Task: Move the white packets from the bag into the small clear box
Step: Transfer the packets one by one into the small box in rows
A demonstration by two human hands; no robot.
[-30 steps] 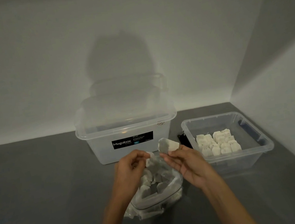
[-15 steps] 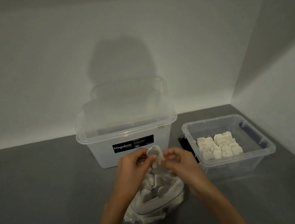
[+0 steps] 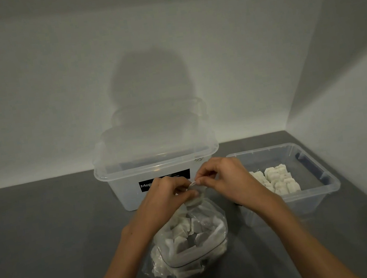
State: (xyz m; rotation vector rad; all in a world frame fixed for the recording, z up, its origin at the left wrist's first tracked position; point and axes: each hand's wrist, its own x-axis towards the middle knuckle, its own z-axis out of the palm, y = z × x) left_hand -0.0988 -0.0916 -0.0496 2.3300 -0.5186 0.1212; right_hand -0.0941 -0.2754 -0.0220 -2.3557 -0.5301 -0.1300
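Packet now between both hands, above bag

You had white packets showing through a colourless clear bag, which bore one thin dark line across it. The packet pinched between your left hand and right hand was the same white (greyed a little in the dim light). The small clear box was colourless too, with dark blue clips, and its packed rows were white. The large box was milky and translucent, and its label was black with white lettering. The table was plain dark grey, and the wall was pale grey-white.
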